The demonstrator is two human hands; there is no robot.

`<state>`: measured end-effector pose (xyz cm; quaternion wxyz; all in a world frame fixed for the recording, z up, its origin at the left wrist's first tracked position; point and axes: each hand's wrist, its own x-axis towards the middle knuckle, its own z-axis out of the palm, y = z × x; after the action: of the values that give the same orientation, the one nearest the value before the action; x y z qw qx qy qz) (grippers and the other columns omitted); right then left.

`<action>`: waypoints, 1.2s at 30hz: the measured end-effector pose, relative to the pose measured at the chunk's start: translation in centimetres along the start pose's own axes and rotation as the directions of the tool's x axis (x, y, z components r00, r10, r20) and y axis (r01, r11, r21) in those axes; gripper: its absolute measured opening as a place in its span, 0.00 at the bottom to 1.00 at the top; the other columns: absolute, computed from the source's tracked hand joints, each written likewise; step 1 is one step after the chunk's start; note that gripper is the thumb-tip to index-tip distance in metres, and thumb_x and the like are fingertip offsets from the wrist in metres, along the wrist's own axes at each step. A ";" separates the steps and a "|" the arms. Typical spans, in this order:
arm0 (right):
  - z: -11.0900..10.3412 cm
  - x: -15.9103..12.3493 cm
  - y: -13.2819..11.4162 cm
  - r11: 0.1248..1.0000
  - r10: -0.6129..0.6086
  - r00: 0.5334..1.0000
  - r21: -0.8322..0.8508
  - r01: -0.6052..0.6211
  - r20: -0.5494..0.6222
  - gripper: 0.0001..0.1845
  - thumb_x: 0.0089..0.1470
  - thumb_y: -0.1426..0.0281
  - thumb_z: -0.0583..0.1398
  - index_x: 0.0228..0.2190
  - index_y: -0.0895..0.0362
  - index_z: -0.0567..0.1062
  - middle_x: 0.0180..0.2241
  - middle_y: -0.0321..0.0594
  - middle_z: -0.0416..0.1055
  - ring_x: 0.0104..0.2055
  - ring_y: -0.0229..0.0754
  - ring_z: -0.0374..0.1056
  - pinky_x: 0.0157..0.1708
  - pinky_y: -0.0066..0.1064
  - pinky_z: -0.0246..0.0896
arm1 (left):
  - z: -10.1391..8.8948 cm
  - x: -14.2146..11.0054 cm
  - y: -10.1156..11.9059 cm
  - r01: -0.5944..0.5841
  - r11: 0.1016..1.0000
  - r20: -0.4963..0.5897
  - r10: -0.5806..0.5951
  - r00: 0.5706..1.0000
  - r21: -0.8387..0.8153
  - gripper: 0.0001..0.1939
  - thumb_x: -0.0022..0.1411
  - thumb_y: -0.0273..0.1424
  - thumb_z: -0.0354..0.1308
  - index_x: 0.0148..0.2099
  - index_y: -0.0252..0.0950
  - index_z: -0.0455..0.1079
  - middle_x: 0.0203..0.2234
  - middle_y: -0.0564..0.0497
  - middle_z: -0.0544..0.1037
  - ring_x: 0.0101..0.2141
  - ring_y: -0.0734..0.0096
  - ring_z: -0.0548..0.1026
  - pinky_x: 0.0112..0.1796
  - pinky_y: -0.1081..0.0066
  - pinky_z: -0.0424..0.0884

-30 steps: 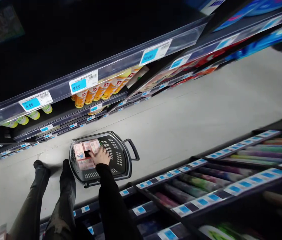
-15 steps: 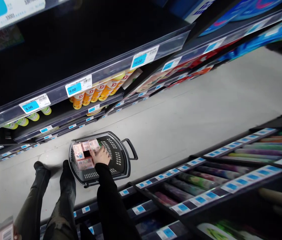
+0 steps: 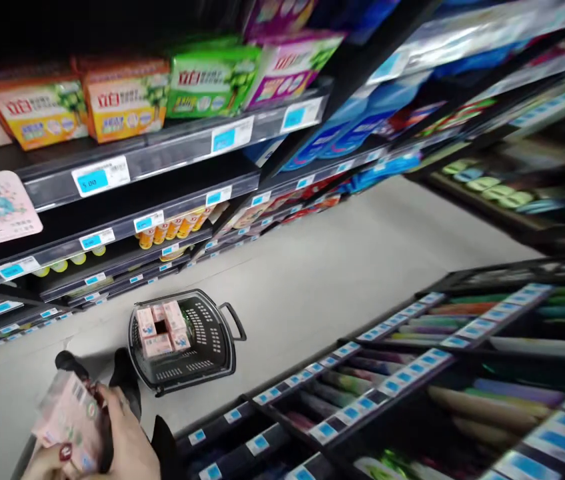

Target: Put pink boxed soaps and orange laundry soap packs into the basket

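Pink pack (image 3: 73,417): 8 o'clock in the view, tilted, clear of the basket, gripped from two sides (edges blurred).
Left hand (image 3: 45,463): closed on the pack's 6 o'clock end, red-nailed thumb across its face.
Right hand (image 3: 132,437): curled around the pack's 3 o'clock side, holding it too.
Basket (image 3: 205,327): black, on the floor at 2 o'clock from the pack; handle (image 3: 240,321) pointing between 2 and 3.
Basket load: pink boxes (image 3: 175,317) around a dark gap.
Shelf, 11 o'clock: green box (image 3: 212,80) beside orange boxes (image 3: 125,100).
Shelf, 9 o'clock: orange bottles (image 3: 173,229).
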<state>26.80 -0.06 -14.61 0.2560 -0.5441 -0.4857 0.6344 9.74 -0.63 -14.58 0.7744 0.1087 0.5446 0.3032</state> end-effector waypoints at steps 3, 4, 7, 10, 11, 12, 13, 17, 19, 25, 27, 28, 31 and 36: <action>0.1 -0.6 -3.6 0.980 -0.041 0.995 -0.198 0.023 -0.089 0.55 0.25 0.62 0.72 0.57 0.57 0.60 0.56 0.53 0.58 0.57 0.60 0.56 0.55 0.46 0.54 | 2.0 -0.2 0.8 -0.113 0.993 0.117 0.117 0.986 -0.039 0.29 0.33 0.42 0.71 0.40 0.36 0.76 0.26 0.46 0.81 0.42 0.45 0.76 0.47 0.53 0.70; -0.4 -0.6 -4.5 0.971 -0.105 0.990 -0.224 0.081 -0.097 0.52 0.26 0.63 0.72 0.55 0.58 0.62 0.53 0.51 0.60 0.56 0.58 0.57 0.56 0.45 0.53 | 2.6 -0.3 1.4 -0.163 0.985 0.134 0.170 0.976 -0.062 0.32 0.32 0.43 0.72 0.43 0.36 0.76 0.26 0.46 0.81 0.44 0.44 0.75 0.48 0.53 0.69; -2.4 -1.2 -6.7 0.919 -0.289 0.953 -0.307 0.249 -0.091 0.43 0.28 0.69 0.71 0.50 0.57 0.67 0.46 0.45 0.63 0.50 0.51 0.59 0.53 0.39 0.56 | 3.9 -1.2 3.4 -0.263 0.958 0.175 0.280 0.944 -0.116 0.38 0.25 0.35 0.74 0.46 0.40 0.74 0.31 0.48 0.81 0.49 0.45 0.72 0.49 0.57 0.69; -4.0 -2.0 -8.5 0.807 -0.463 0.885 -0.435 0.400 -0.046 0.36 0.33 0.76 0.65 0.49 0.56 0.67 0.44 0.42 0.63 0.47 0.48 0.58 0.50 0.37 0.56 | 4.5 -2.8 4.8 -0.376 0.916 0.239 0.399 0.885 -0.137 0.42 0.27 0.24 0.74 0.50 0.49 0.71 0.48 0.53 0.76 0.55 0.51 0.65 0.52 0.60 0.66; -4.4 -2.1 -9.0 0.764 -0.516 0.856 -0.465 0.447 -0.024 0.36 0.34 0.78 0.63 0.49 0.55 0.67 0.43 0.41 0.63 0.47 0.47 0.58 0.49 0.37 0.56 | 4.7 -3.4 5.1 -0.411 0.902 0.269 0.433 0.861 -0.134 0.44 0.28 0.23 0.74 0.51 0.52 0.70 0.53 0.54 0.73 0.57 0.52 0.64 0.53 0.59 0.65; -4.7 -2.3 -9.4 0.726 -0.557 0.831 -0.484 0.489 0.003 0.35 0.34 0.78 0.62 0.49 0.55 0.66 0.43 0.41 0.63 0.47 0.47 0.57 0.48 0.37 0.56 | 4.8 -3.9 5.3 -0.436 0.891 0.301 0.452 0.839 -0.125 0.44 0.30 0.25 0.74 0.52 0.54 0.68 0.56 0.55 0.69 0.57 0.53 0.63 0.53 0.58 0.65; -4.9 -2.3 -9.7 0.697 -0.583 0.812 -0.495 0.520 0.032 0.35 0.34 0.78 0.61 0.49 0.55 0.66 0.43 0.41 0.63 0.47 0.48 0.57 0.48 0.37 0.56 | 4.9 -4.2 5.5 -0.451 0.885 0.332 0.461 0.823 -0.112 0.45 0.31 0.27 0.74 0.54 0.55 0.66 0.57 0.56 0.68 0.57 0.53 0.63 0.53 0.58 0.65; -5.3 -2.3 -10.4 0.654 -0.580 0.806 -0.525 0.545 0.115 0.35 0.33 0.77 0.62 0.49 0.54 0.66 0.42 0.41 0.64 0.46 0.49 0.57 0.48 0.38 0.55 | 4.9 -4.9 5.6 -0.493 0.866 0.364 0.487 0.794 -0.084 0.46 0.31 0.30 0.75 0.56 0.54 0.64 0.53 0.54 0.72 0.54 0.57 0.66 0.52 0.61 0.65; -5.2 -2.4 -10.7 0.657 -0.567 0.816 -0.534 0.533 0.117 0.35 0.33 0.77 0.62 0.48 0.54 0.67 0.42 0.41 0.64 0.46 0.49 0.57 0.48 0.38 0.56 | 4.7 -4.9 5.5 -0.517 0.850 0.358 0.515 0.779 -0.098 0.45 0.31 0.31 0.75 0.55 0.52 0.66 0.54 0.52 0.71 0.55 0.54 0.65 0.53 0.59 0.64; -5.7 -2.2 -11.3 0.804 -0.409 0.905 -0.424 0.417 0.116 0.37 0.32 0.67 0.69 0.48 0.55 0.68 0.43 0.41 0.65 0.45 0.48 0.61 0.46 0.36 0.57 | 4.8 -5.1 5.7 -0.422 0.904 0.264 0.424 0.866 -0.065 0.38 0.30 0.36 0.75 0.48 0.40 0.69 0.44 0.47 0.77 0.47 0.52 0.72 0.47 0.58 0.69; -6.4 -1.3 -11.1 0.854 -0.315 0.929 -0.369 0.367 0.196 0.30 0.39 0.63 0.67 0.45 0.57 0.70 0.39 0.41 0.67 0.40 0.46 0.63 0.41 0.34 0.58 | 5.1 -5.0 6.1 -0.382 0.924 0.170 0.376 0.911 0.003 0.32 0.37 0.38 0.72 0.45 0.35 0.69 0.37 0.45 0.79 0.40 0.55 0.76 0.40 0.61 0.73; -6.8 -0.8 -11.0 0.870 -0.274 0.928 -0.346 0.351 0.252 0.25 0.43 0.62 0.65 0.42 0.59 0.71 0.37 0.40 0.68 0.38 0.44 0.64 0.38 0.32 0.58 | 5.3 -4.9 6.2 -0.368 0.929 0.140 0.360 0.923 0.036 0.28 0.41 0.38 0.71 0.44 0.33 0.69 0.36 0.44 0.79 0.37 0.56 0.77 0.36 0.61 0.74; -7.6 0.9 -10.5 0.886 -0.204 0.901 -0.320 0.336 0.383 0.17 0.50 0.62 0.60 0.38 0.61 0.72 0.33 0.39 0.69 0.35 0.42 0.65 0.34 0.30 0.56 | 5.5 -4.6 6.4 -0.327 0.941 0.119 0.316 0.941 0.088 0.28 0.48 0.41 0.66 0.45 0.27 0.65 0.35 0.36 0.78 0.31 0.56 0.78 0.31 0.59 0.75; -6.4 0.6 -9.9 0.746 -0.228 0.911 -0.539 0.391 0.344 0.31 0.38 0.63 0.67 0.44 0.61 0.68 0.39 0.42 0.68 0.38 0.45 0.64 0.38 0.33 0.58 | 4.9 -4.8 6.0 -0.385 0.903 0.047 0.383 0.922 0.188 0.34 0.40 0.36 0.69 0.49 0.36 0.60 0.39 0.46 0.74 0.37 0.60 0.75 0.36 0.64 0.72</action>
<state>30.63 6.61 -5.59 0.1092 -0.4210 -0.7730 0.4618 11.05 2.10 -5.98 0.6875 0.2901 0.5360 0.3947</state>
